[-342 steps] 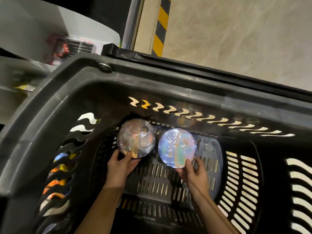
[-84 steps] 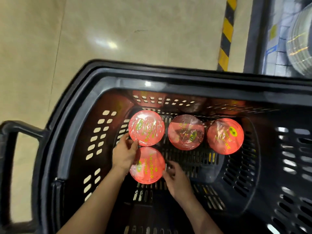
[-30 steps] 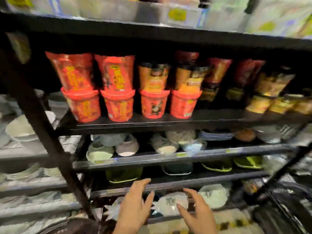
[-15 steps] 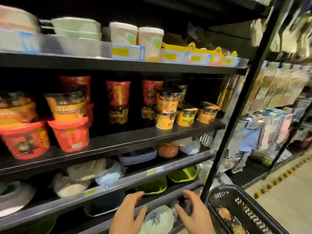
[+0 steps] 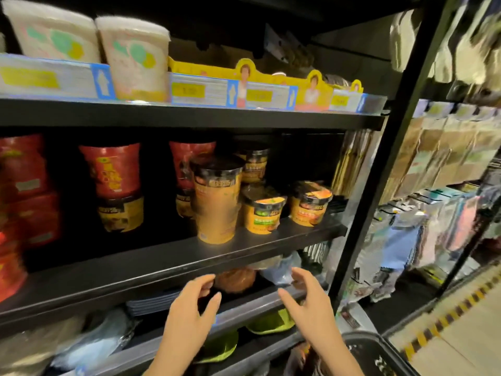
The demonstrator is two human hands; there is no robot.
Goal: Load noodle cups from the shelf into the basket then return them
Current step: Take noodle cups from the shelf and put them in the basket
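Both my hands, left hand [image 5: 187, 318] and right hand [image 5: 311, 313], spread open and empty, raised below the shelf's [image 5: 173, 259] front edge, orange noodle cups [image 5: 217, 202] above.

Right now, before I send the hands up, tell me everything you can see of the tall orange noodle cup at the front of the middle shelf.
The tall orange noodle cup stands upright near the front edge of the black middle shelf. It tapers downward, with a dark band under a dark lid and glossy orange sides; the print is blurred. A shorter yellow cup sits close on its right. Neither the left hand nor the right hand touches it.
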